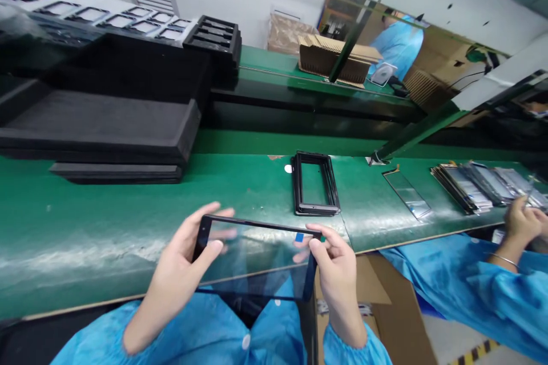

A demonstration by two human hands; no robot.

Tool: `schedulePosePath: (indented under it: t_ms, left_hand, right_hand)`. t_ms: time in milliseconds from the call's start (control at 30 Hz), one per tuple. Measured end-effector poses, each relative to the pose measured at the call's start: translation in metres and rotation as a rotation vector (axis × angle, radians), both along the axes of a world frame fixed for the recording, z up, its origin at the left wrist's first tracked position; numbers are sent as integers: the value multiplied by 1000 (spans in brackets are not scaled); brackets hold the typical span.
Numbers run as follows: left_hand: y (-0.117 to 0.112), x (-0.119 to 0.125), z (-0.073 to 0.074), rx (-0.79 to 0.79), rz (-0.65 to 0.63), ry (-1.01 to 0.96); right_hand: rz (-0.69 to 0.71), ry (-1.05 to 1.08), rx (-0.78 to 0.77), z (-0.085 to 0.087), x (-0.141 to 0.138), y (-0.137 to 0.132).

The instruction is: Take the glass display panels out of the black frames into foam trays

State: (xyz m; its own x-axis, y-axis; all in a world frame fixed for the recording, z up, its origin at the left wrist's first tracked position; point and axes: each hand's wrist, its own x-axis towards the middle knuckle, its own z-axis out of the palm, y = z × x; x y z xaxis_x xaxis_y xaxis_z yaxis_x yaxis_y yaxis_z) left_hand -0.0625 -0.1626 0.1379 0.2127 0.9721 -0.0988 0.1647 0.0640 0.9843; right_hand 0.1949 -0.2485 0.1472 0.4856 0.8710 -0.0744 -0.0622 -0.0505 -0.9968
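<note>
Roughly mid-bench, a seated worker in a blue smock (98, 339) holds a black-edged glass panel (257, 256) in both bare hands, tilted and lying lengthwise across the view, just over the front lip of a green-matted bench (107, 239). Left hand (180, 274) pinches the panel's left short edge, thumb on the near face, fingers showing through the glass behind. Right hand (338, 274) pinches the upper right corner between thumb and fingers, just beside a small blue tab (298, 236). At 12 o'clock, an open black rectangular frame (314, 182) lies on the mat, near the panel but not touching it. At 1 o'clock sits a single loose glass panel (406, 194); at 2 o'clock, fanned stacks of panels (475, 188). At 3 o'clock, a co-worker's hands (522, 222) work beside those stacks, a thin bracelet (504, 260) on one wrist. At 10 o'clock, stacked black foam trays (98, 125) rest on the bench, a cutout tray (115, 23) behind them. Below the bench edge at 4 o'clock, a cardboard box (377, 308).
</note>
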Motion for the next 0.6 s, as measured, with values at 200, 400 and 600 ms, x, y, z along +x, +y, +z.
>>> schedulePosePath:
  t_ms: [200,400,600]
  left_hand:
    - [23,11,26,645,-355,462]
    - [31,15,40,728,-495,358]
    - [16,23,38,688,-540,409]
  right_hand:
    - [32,-107,-26,1,-14,-9]
    - [2,-108,-37,3,-17,-16]
    - [57,-86,-30,7,-23,-10]
